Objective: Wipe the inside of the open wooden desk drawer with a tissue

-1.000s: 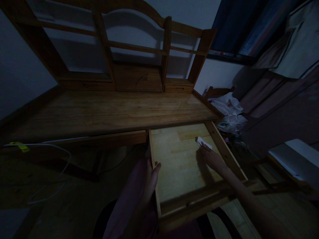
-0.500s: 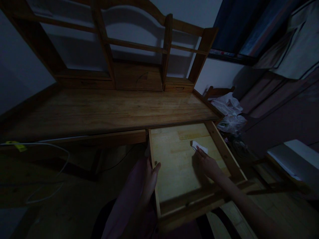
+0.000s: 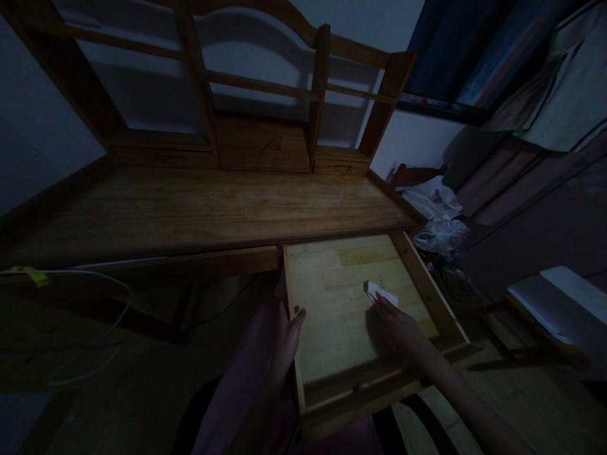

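Note:
A wooden drawer is pulled out from the desk, and its pale bottom board shows. My left hand is closed round the drawer's left side wall, with the thumb over the top edge. Inside the drawer, my right hand presses a small folded white cloth flat against the bottom board. The fingertips lie on the near edge of the cloth; whether it is fabric or paper I cannot tell.
The desk top carries a wooden shelf unit along its back. Plastic bags are at the right, near a stool bearing a white box-like object. A white cable with a yellow tag hangs at the left.
My right hand has slid the white cloth a short way towards me over the drawer bottom. My left hand stays on the drawer's side.

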Available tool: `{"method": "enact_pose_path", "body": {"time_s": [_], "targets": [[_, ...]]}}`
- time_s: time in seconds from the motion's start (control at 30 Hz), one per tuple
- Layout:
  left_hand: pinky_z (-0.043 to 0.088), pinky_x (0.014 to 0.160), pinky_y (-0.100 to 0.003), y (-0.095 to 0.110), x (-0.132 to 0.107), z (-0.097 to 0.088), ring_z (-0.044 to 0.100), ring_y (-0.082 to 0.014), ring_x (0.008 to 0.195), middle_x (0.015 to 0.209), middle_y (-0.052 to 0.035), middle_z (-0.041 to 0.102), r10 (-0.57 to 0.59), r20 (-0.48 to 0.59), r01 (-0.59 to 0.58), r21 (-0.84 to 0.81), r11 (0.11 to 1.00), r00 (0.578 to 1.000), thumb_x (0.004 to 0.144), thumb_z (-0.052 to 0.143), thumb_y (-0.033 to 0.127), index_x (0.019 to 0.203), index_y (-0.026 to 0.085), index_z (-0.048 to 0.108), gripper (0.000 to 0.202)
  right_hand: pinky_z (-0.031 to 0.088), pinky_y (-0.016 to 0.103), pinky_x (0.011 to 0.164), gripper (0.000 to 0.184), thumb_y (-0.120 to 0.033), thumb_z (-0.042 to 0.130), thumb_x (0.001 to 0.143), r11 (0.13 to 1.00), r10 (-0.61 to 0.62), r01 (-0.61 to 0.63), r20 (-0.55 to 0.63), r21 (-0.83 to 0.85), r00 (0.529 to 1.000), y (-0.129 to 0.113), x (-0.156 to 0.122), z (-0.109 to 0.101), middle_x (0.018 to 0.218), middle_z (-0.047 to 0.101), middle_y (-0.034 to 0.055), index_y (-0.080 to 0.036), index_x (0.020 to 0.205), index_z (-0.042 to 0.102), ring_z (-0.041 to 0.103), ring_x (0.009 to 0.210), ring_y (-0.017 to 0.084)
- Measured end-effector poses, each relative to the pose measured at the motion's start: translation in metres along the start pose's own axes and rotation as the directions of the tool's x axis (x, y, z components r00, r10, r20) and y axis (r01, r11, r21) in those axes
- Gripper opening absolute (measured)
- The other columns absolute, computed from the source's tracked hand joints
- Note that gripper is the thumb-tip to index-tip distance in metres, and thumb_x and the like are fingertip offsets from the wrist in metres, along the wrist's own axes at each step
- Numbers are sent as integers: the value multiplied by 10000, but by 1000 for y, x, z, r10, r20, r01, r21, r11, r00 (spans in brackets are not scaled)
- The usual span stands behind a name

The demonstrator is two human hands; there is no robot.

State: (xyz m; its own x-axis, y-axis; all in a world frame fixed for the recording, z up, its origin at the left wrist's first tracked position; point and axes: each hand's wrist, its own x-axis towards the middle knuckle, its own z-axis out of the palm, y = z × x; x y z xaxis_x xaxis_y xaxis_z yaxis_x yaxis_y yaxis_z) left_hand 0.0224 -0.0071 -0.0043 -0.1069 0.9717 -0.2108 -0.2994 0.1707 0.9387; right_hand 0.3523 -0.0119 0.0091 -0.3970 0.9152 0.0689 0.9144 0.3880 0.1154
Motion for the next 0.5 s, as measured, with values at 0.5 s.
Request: {"method": "enact_pose_path", "body": {"time_s": [0.5], "targets": [[502,1062,-428,-6,3,-1,597,-304,1306,1409,-134,617,-7,-27,7,23,1000,1000,877,687,393,1418,234,494,596,569,387,1015,766,62,450,741,999,29,-28,-11,30,1000,-2,-8,-17,1516,515,172,-164,1470,515,622,1277,274]]}}
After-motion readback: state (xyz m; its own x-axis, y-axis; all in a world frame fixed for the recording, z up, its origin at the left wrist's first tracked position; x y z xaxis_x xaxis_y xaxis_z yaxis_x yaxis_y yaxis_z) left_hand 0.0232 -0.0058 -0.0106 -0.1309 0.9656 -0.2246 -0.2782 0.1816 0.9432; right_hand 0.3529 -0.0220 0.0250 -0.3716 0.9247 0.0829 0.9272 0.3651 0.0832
